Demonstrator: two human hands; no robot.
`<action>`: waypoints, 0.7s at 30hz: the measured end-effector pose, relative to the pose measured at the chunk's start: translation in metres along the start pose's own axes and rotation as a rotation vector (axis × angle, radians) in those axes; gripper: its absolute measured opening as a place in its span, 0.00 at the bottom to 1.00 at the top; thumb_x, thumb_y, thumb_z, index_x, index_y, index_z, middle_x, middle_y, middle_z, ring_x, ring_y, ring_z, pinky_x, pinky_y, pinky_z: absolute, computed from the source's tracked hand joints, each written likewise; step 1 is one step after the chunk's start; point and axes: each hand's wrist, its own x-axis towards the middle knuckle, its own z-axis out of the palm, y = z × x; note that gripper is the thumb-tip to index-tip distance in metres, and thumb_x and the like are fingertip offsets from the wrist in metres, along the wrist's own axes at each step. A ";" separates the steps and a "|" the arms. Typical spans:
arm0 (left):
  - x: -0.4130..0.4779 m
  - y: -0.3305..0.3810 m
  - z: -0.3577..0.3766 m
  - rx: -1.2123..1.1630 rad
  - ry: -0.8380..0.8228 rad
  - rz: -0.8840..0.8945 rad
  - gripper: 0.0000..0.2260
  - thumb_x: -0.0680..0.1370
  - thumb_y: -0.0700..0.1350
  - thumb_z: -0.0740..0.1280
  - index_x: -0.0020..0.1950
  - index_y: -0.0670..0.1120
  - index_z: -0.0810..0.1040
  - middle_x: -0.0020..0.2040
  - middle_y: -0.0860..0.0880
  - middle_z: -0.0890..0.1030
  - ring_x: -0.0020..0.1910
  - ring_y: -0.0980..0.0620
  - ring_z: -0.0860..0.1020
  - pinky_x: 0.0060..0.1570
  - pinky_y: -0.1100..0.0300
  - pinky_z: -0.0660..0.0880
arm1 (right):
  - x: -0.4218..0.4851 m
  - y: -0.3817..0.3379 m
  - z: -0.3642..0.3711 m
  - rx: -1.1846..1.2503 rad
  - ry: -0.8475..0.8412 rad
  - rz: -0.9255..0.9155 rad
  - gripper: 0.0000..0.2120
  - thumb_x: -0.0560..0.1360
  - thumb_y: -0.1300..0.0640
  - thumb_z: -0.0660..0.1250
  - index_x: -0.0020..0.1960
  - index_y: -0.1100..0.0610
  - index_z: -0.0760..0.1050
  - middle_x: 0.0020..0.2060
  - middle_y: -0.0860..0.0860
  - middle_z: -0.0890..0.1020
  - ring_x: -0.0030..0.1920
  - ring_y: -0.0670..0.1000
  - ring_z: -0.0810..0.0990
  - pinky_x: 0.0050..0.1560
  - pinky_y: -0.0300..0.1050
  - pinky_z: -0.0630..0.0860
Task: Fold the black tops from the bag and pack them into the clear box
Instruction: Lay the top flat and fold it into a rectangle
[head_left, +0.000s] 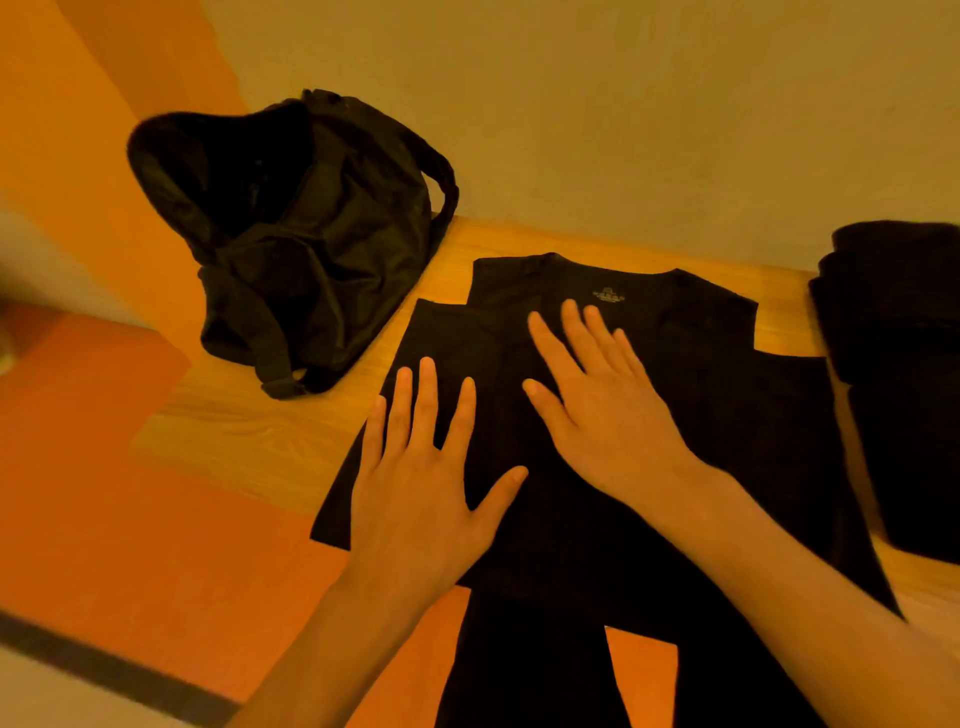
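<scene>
Step, as I judge it: smoothing black top (701, 415) before fold. It lies flat on wooden table (249, 431), collar far, hem over near edge. My left hand (415, 488) and right hand (602, 410) lie flat on it, fingers spread, gripping nothing. Next: pinch side edge, fold inward. Far left: bag (291, 234). Clear box unseen.

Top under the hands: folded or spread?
Spread: black top lies flat on the table, neck label showing, left hand and right hand flat on it. Left-edge fold: cannot tell.
</scene>
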 end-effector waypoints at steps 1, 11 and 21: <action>-0.004 -0.005 0.002 -0.006 -0.012 -0.018 0.39 0.79 0.73 0.41 0.84 0.51 0.50 0.83 0.42 0.45 0.82 0.44 0.41 0.80 0.44 0.48 | 0.025 -0.011 0.005 -0.028 -0.031 -0.126 0.30 0.84 0.40 0.44 0.82 0.46 0.40 0.82 0.53 0.43 0.81 0.54 0.38 0.80 0.56 0.41; -0.026 -0.017 0.007 -0.063 -0.012 -0.088 0.38 0.78 0.75 0.43 0.83 0.57 0.49 0.83 0.38 0.43 0.82 0.43 0.39 0.80 0.42 0.49 | 0.133 -0.043 0.048 -0.153 -0.167 -0.293 0.28 0.81 0.33 0.37 0.80 0.37 0.37 0.81 0.47 0.40 0.80 0.49 0.36 0.79 0.59 0.38; -0.020 -0.017 -0.013 -0.156 -0.121 -0.142 0.39 0.76 0.77 0.40 0.83 0.60 0.47 0.83 0.42 0.43 0.82 0.43 0.38 0.80 0.45 0.45 | 0.109 -0.031 0.025 0.005 0.099 -0.304 0.27 0.84 0.40 0.47 0.81 0.47 0.56 0.81 0.56 0.56 0.81 0.55 0.50 0.80 0.55 0.44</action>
